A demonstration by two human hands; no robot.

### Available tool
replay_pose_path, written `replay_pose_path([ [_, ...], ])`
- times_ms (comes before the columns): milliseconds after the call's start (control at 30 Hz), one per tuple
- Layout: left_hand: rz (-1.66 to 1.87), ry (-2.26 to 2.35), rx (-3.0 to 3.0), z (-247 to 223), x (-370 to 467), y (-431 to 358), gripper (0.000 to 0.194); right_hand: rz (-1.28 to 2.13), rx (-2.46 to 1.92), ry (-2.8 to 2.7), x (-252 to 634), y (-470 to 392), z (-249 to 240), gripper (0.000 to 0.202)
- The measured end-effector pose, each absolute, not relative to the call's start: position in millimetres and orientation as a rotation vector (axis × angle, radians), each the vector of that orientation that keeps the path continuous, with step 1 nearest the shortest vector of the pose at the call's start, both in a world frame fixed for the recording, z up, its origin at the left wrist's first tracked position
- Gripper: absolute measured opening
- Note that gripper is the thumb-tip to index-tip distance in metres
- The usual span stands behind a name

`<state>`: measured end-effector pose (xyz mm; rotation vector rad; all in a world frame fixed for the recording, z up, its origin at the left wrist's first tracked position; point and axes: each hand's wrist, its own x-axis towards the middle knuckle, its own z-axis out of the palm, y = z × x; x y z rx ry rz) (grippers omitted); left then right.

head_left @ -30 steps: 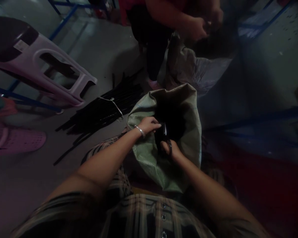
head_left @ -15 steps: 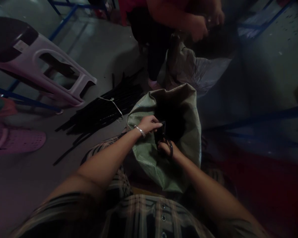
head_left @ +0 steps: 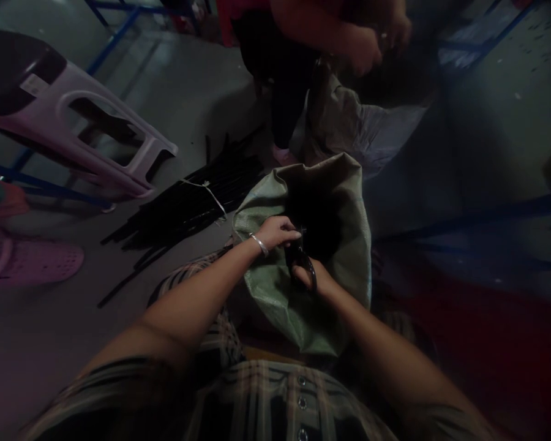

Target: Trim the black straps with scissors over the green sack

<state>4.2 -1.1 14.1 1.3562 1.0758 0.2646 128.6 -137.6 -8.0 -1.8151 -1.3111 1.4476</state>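
A pale green woven sack [head_left: 275, 294] stands open between my knees, its inside dark with black material. Over its near left part, my left hand [head_left: 278, 233], with a silver bracelet at the wrist, pinches a small dark piece too dim to make out. My right hand [head_left: 308, 274] is just below and to the right, closed on black-handled scissors [head_left: 310, 264]. The scissors point up toward the left fingertips, and their blades are hard to see against the dark sack opening.
A bundle of long black strips [head_left: 188, 202], tied with pale string, lies on the floor at left. Beyond are a plastic stool [head_left: 105, 122] and a pink basket [head_left: 41, 260]. Across from me, a person's hands [head_left: 367, 49] are above a greyish bag [head_left: 362, 122]. Blue metal bars [head_left: 477, 220] are at right.
The scissors' handle loop has swung slightly up and left in my right hand. My left hand has barely moved, and the dark piece at its fingertips shows less.
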Motion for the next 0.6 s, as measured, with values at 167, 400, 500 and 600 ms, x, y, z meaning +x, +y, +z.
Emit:
replay_pose_path([
  [167,0.261,1.040,1.359,13.2,2.4,-0.1,0.023,1.428,-1.828,-1.328,129.7,-137.6,-4.5,0.016],
  [400,0.239,1.033,1.403,6.8,-0.3,0.9,0.021,1.433,-1.844,-1.286,129.1,-137.9,-3.2,0.022],
  [500,0.195,1.072,1.439,2.5,0.2,0.0,0.021,1.465,-1.875,-1.210,126.6,-140.3,-6.5,0.025],
  [600,0.126,1.122,1.468,-2.0,2.3,-1.3,0.019,1.505,-1.872,-1.108,123.1,-144.0,-8.5,0.026],
])
